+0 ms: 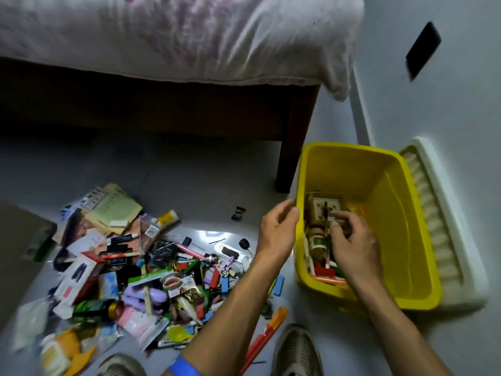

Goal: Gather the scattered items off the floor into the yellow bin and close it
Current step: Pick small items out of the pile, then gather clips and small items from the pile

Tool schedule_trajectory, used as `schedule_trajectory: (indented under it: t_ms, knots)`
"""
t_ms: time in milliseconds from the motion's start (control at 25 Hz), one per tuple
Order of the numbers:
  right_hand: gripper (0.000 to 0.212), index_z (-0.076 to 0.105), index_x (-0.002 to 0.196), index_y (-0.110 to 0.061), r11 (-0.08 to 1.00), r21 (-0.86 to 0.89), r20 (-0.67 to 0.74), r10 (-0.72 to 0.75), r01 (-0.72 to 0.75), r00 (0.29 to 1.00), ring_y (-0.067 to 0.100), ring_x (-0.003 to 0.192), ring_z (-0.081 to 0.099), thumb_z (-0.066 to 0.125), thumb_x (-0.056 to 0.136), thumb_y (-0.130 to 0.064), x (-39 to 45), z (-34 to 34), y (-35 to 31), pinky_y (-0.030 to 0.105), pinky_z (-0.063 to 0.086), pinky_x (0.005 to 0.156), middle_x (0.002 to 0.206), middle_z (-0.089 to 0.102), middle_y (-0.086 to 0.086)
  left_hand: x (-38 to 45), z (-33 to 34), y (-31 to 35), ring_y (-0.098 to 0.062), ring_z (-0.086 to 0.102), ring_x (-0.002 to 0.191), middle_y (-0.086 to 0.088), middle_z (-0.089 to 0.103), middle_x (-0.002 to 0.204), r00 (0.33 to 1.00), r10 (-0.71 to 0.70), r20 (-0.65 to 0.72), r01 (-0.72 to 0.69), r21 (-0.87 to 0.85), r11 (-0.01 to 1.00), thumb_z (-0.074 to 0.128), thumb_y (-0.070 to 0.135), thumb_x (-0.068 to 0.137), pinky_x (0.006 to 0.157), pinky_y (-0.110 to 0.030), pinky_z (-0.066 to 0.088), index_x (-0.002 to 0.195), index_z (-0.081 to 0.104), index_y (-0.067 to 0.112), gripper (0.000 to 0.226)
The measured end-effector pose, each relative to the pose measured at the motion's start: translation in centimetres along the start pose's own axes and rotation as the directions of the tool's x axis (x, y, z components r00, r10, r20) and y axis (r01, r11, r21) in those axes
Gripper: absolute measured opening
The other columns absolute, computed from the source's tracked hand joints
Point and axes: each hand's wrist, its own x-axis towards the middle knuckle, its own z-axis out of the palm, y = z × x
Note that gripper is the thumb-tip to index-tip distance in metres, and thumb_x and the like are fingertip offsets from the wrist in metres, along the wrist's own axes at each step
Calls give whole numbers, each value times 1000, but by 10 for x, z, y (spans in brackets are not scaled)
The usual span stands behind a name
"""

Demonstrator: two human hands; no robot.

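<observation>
The yellow bin point(401, 202) stands open on the floor at the right, with several small things lying in its near left corner. My right hand point(352, 240) is down inside the bin, its fingers curled among those things; whether it grips one I cannot tell. My left hand point(279, 229) hovers just outside the bin's left wall, fingers loosely apart and empty. A big heap of scattered items point(130, 272) covers the floor to the left: packets, cards, pens, coloured blocks, tape. The white lid point(447, 226) leans against the wall behind the bin.
A bed with a pale sheet point(176, 42) and a dark wooden leg point(295, 142) stands just behind the bin. My two shoes point(298, 351) are at the bottom edge. A small dark object point(238, 213) lies alone on the grey floor. The wall runs along the right.
</observation>
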Motion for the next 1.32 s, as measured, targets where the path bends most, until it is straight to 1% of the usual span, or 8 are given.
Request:
schedule_trajectory:
  t_ms: [240, 440, 680, 800, 960, 1080, 1200, 1320]
  knots:
    - [13, 69, 95, -16, 945, 190, 149, -295, 265, 944, 4, 76, 56, 58, 91, -10, -14, 98, -62, 13, 42, 66, 90, 65, -5, 11, -100, -46, -17, 65, 106, 2, 66, 118, 962, -100, -254, 105, 7, 994, 57, 25, 96, 98, -40, 51, 129, 61, 21, 34]
    - [29, 60, 123, -19, 993, -59, 548, -54, 103, 835, 17, 94, 64, 53, 95, -15, -4, 204, -44, 34, 53, 88, 123, 65, 4, 25, -173, -106, -6, 62, 95, 1, 66, 119, 918, -184, -351, 234, 105, 967, 56, 17, 96, 80, -24, 49, 128, 60, 22, 32]
    - [75, 32, 149, -25, 749, -336, 704, -202, 570, 681, 31, 139, 29, 53, 82, 4, 44, 269, -24, 45, 34, 112, 160, 23, 4, 41, -186, -141, -7, 63, 93, 6, 68, 112, 934, -217, -284, 292, 257, 921, 58, 19, 95, 78, -20, 47, 126, 61, 26, 32]
    - [66, 43, 139, -16, 648, -413, 714, -206, 640, 669, 32, 122, 42, 57, 79, 7, 41, 284, -15, 40, 41, 101, 142, 41, 9, 44, -189, -147, -10, 63, 96, 7, 67, 109, 936, -194, -293, 277, 275, 920, 57, 18, 96, 82, -25, 50, 115, 64, 30, 24]
    - [28, 62, 114, -13, 990, -138, 540, 111, -42, 834, 22, 86, 63, 60, 89, -3, 23, 273, -16, 37, 57, 79, 107, 63, 7, 44, -187, -142, -14, 67, 90, 12, 69, 93, 914, -213, -345, 276, 145, 950, 58, 16, 94, 82, -31, 55, 102, 67, 29, 18]
    - [25, 65, 112, -15, 762, 301, 617, 302, -573, 727, 15, 63, 66, 58, 91, -1, -4, 250, -28, 27, 57, 59, 93, 73, 6, 49, -176, -132, -19, 69, 95, 1, 73, 103, 928, -288, -235, 273, -93, 957, 62, 24, 91, 84, -36, 56, 111, 67, 33, 22]
    - [30, 71, 104, -21, 696, 386, 758, 135, -606, 638, 15, 67, 71, 48, 98, -4, -26, 228, -32, 22, 55, 59, 91, 76, 5, 47, -162, -127, -18, 73, 90, -2, 76, 101, 943, -309, -123, 278, -217, 936, 66, 19, 90, 75, -29, 58, 110, 70, 32, 25]
    - [25, 68, 110, -24, 960, 183, 550, 78, -211, 831, 17, 91, 69, 50, 97, -12, -25, 224, -15, 30, 56, 81, 112, 70, -1, 42, -160, -126, -19, 73, 74, -8, 76, 90, 895, -378, -238, 316, -259, 913, 69, 7, 87, 64, -25, 56, 94, 73, 22, 18]
